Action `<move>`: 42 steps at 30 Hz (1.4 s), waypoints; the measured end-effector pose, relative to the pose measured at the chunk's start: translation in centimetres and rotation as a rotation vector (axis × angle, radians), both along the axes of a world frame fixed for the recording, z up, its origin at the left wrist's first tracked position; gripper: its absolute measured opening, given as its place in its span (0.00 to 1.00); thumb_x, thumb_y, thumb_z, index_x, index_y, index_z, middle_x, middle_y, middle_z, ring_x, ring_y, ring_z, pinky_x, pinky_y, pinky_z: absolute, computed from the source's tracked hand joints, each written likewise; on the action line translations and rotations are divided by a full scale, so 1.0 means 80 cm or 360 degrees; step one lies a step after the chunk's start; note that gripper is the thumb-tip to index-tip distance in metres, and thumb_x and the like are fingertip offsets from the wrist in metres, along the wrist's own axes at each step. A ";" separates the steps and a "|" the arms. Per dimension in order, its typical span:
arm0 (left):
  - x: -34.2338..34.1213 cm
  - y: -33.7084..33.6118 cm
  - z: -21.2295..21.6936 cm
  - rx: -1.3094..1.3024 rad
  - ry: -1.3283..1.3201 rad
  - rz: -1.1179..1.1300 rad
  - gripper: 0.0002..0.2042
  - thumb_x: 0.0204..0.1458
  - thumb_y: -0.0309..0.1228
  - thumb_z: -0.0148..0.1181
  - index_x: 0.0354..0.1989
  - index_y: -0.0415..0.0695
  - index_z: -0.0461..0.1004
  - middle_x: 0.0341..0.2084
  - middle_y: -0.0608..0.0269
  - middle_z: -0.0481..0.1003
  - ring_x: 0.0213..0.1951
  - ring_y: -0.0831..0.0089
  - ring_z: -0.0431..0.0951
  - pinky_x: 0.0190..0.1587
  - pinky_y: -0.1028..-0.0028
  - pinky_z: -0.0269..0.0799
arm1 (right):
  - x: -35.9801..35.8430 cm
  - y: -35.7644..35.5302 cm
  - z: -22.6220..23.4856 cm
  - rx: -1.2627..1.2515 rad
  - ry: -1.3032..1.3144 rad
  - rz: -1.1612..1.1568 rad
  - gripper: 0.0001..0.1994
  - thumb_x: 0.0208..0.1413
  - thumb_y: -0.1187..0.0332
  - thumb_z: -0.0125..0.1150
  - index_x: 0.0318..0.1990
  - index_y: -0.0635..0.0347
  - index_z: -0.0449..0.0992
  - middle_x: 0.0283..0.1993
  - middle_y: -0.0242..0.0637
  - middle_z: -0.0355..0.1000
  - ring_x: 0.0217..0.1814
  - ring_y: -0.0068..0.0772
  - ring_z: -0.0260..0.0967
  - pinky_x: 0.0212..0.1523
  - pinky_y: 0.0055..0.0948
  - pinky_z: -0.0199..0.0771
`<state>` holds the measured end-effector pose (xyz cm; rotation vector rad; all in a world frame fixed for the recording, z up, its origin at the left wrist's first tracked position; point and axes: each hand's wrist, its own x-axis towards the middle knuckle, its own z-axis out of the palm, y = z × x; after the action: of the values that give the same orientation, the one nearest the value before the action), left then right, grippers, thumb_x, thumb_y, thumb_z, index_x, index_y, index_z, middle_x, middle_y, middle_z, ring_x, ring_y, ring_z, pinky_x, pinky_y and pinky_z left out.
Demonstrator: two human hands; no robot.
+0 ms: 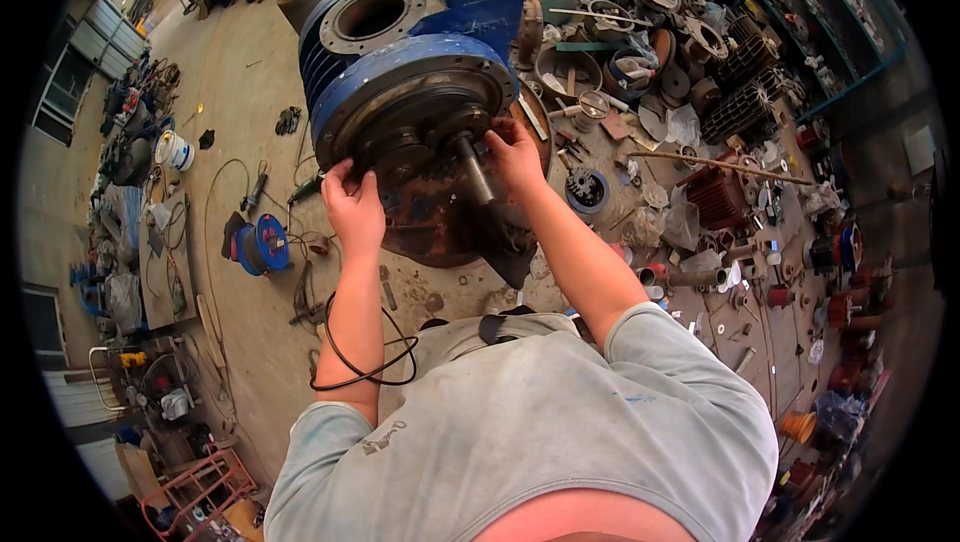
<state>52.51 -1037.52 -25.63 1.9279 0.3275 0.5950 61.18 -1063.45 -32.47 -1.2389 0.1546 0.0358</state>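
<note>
A large blue gearbox-like machine housing (440, 57) stands in front of me, its dark round face turned my way. A bare metal shaft (474, 170) juts from this face toward me. At the face's lower left edge is my left hand (356, 210), its fingers bent in; whatever lies between the fingertips is too dark to make out. My right hand (515, 154) is beside the shaft's base at the right edge, fingertips closed against the dark metal, their grip partly hidden. A thin black cord loop (412, 350) hangs around my left forearm.
Below the housing is a rusty round base (430, 237). A blue cable reel (262, 244) and a white bucket (175, 150) stand to the left, with cables across the floor. Machine parts crowd the right, including a blue-rimmed pot (588, 192) and a red motor (716, 194). Blue-green shelving (815, 27) stands far right.
</note>
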 end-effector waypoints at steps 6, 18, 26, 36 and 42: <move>0.002 0.016 -0.014 -0.0085 -0.0036 -0.0061 0.13 0.57 0.25 0.68 0.49 0.37 0.74 0.44 0.62 0.71 0.39 0.75 0.77 0.46 0.74 0.76 | -0.005 -0.011 -0.014 -0.0018 -0.0101 0.0027 0.10 0.64 0.72 0.65 0.49 0.55 0.72 0.38 0.26 0.73 0.36 0.18 0.67 0.35 0.22 0.68; -0.044 0.030 -0.015 -0.0145 -0.0088 -0.0204 0.08 0.60 0.25 0.66 0.43 0.39 0.73 0.36 0.68 0.76 0.36 0.80 0.77 0.43 0.78 0.73 | -0.080 -0.027 -0.053 -0.0307 -0.0300 -0.0061 0.09 0.65 0.72 0.63 0.49 0.59 0.71 0.42 0.29 0.75 0.42 0.18 0.73 0.43 0.24 0.73; -0.137 0.055 0.041 -0.0781 0.0254 -0.0599 0.07 0.66 0.24 0.54 0.49 0.37 0.71 0.27 0.69 0.70 0.24 0.82 0.67 0.31 0.76 0.71 | -0.256 -0.045 -0.032 -0.0474 -0.0153 0.0442 0.06 0.69 0.69 0.59 0.46 0.62 0.75 0.39 0.32 0.78 0.38 0.20 0.76 0.43 0.24 0.77; -0.186 0.098 0.091 -0.1445 0.0498 -0.0829 0.09 0.67 0.25 0.53 0.53 0.38 0.72 0.22 0.76 0.62 0.19 0.87 0.56 0.22 0.82 0.52 | -0.261 0.078 0.118 -0.0785 0.0029 0.1738 0.08 0.71 0.69 0.51 0.47 0.63 0.73 0.38 0.41 0.76 0.28 0.33 0.74 0.35 0.32 0.77; -0.187 0.122 0.056 -0.1349 0.0478 -0.0793 0.12 0.66 0.26 0.55 0.55 0.37 0.71 0.24 0.75 0.63 0.22 0.87 0.57 0.23 0.82 0.52 | -0.330 0.229 0.162 -0.0543 -0.0967 0.2468 0.16 0.62 0.55 0.65 0.45 0.59 0.83 0.40 0.44 0.83 0.41 0.50 0.80 0.46 0.43 0.79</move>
<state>37.54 -1027.78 -21.18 1.1869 0.2189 -0.1683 34.74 -1045.17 -19.53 -1.3789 -1.3935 0.9874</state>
